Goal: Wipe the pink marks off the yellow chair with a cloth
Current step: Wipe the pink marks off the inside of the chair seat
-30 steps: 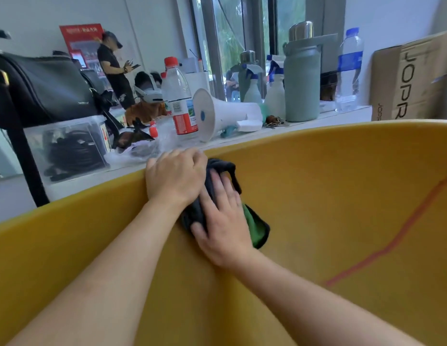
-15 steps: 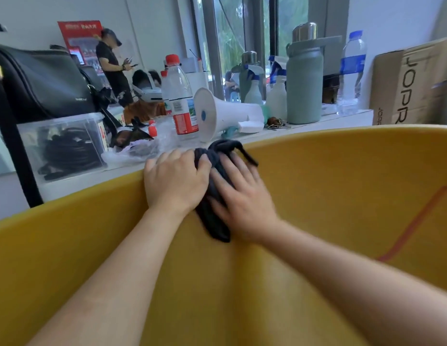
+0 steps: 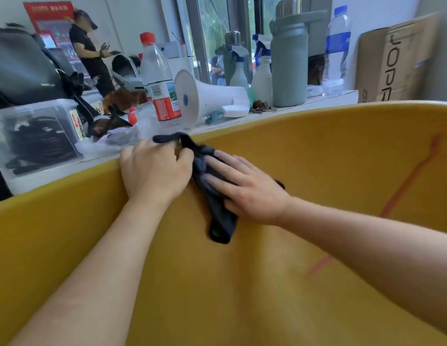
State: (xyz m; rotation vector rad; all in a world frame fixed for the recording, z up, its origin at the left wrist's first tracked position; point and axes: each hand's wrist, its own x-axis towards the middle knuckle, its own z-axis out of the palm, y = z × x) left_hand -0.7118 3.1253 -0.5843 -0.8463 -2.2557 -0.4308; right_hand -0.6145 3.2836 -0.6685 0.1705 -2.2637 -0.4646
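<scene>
Two bare hands are working on the curved yellow chair shell (image 3: pixel 304 151). Left hand (image 3: pixel 154 171) is curling closed over the chair's rim at 10 o'clock. Right hand (image 3: pixel 245 188), fingers flat and spread, is pressing the crumpled dark cloth (image 3: pixel 217 221) against the inner surface at centre. Pink marker lines (image 3: pixel 412 178) are running from 2 toward 4 o'clock, well apart from the cloth.

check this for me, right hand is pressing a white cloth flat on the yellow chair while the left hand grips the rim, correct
Not quite: the head view shows the cloth is dark, not white. The rest holds: the right hand presses it flat on the yellow chair while the left hand grips the rim.
</scene>
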